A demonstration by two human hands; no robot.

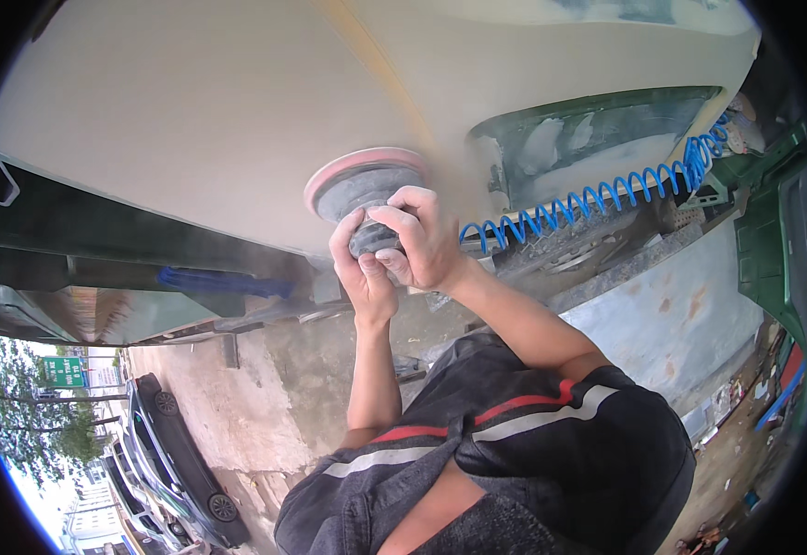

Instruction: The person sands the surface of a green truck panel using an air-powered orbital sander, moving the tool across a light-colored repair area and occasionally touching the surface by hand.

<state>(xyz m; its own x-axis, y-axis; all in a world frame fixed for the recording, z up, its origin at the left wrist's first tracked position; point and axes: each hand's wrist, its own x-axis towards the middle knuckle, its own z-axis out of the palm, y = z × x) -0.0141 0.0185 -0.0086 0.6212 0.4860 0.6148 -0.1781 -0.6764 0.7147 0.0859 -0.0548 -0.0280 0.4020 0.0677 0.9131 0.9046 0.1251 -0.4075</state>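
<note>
Both my hands, dusted pale, grip a round grey power sander (pixel 362 185) with a pink rim, whose pad meets a beige, primed vehicle body panel (pixel 191 111). My left hand (pixel 359 264) wraps fingers and thumb round the sander's lower left side. My right hand (pixel 422 240) curls over its right side. A blue coiled hose (pixel 589 203) runs from beside my right hand up to the right. A green, patchily filled recessed section (pixel 589 139) is right of the sander, and a faint tan band (pixel 376 65) runs down the panel.
Dark bodywork (pixel 70 240) lines the left, with a long blue object (pixel 223 282). A green structure (pixel 774 231) and pale sheet (pixel 663 324) are at the right. Parked cars (pixel 172 462), a green sign (pixel 63 370) and trees stand at lower left, beyond concrete paving (pixel 237 398).
</note>
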